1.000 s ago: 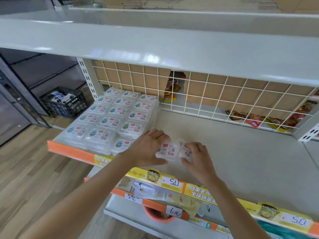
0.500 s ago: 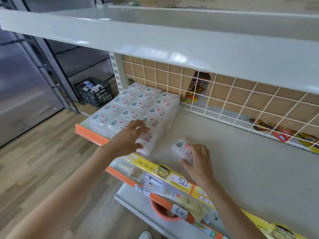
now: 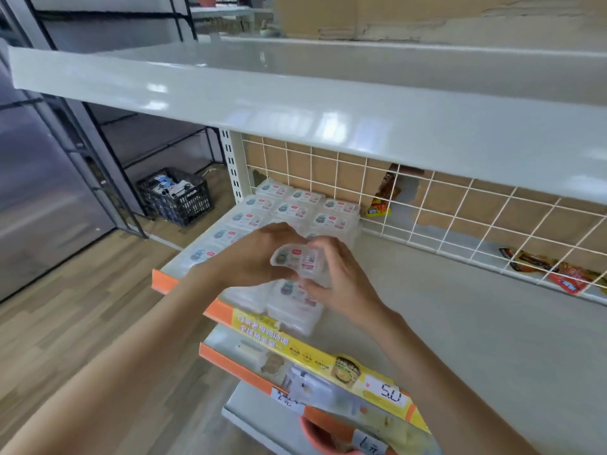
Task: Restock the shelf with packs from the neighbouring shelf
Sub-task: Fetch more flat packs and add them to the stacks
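Head view, frame centre: both hands, left hand (image 3: 253, 254) and right hand (image 3: 341, 284), grip one clear pack (image 3: 297, 259) together, raised just above the stacked packs (image 3: 292, 302) at the shelf (image 3: 460, 323) front.

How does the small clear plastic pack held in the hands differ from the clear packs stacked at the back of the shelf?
The held clear plastic pack is lifted off the shelf and tilted, gripped by the left hand and right hand; the stacked clear packs lie flat in neat rows against the white wire grid. The held pack is motion-blurred; the stacked ones look sharper. Both appear to share the same clear casing and red-and-green label.
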Demonstrator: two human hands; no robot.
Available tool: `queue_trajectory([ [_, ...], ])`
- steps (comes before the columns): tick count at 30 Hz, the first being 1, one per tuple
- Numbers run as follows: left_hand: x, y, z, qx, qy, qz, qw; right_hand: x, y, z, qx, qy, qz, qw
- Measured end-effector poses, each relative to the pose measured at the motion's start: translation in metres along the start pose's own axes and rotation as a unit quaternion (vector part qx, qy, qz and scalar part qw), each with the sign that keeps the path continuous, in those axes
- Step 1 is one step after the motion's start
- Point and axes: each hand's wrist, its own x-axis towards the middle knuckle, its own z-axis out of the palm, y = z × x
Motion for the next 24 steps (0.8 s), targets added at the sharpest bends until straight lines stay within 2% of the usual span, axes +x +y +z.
queue_trajectory([
  [4,0.003,-0.048,-0.014,0.049,-0.005,0.023,0.999,0.023,-0.008,0.029,-0.03,0.015,0.042,0.999],
  [8,0.007,-0.093,-0.021,0.085,-0.046,0.0,0.995,0.033,-0.016,0.048,-0.176,-0.056,0.05,0.982],
  [10,0.012,-0.111,-0.022,0.092,-0.083,0.005,0.992,0.034,-0.016,0.053,-0.202,-0.066,0.055,0.976],
  [12,0.021,-0.126,-0.024,0.102,-0.089,0.022,0.991,0.034,-0.014,0.056,-0.201,-0.062,0.067,0.975],
  [16,0.048,-0.155,-0.024,0.104,-0.027,0.033,0.994,0.034,-0.015,0.058,-0.202,-0.052,0.082,0.975],
  [19,0.069,-0.168,-0.013,0.106,0.033,0.002,0.994,0.033,-0.016,0.06,-0.194,-0.049,0.098,0.975],
  [24,0.094,-0.169,-0.001,0.118,0.074,-0.025,0.99,0.031,-0.018,0.06,-0.182,-0.038,0.112,0.976],
])
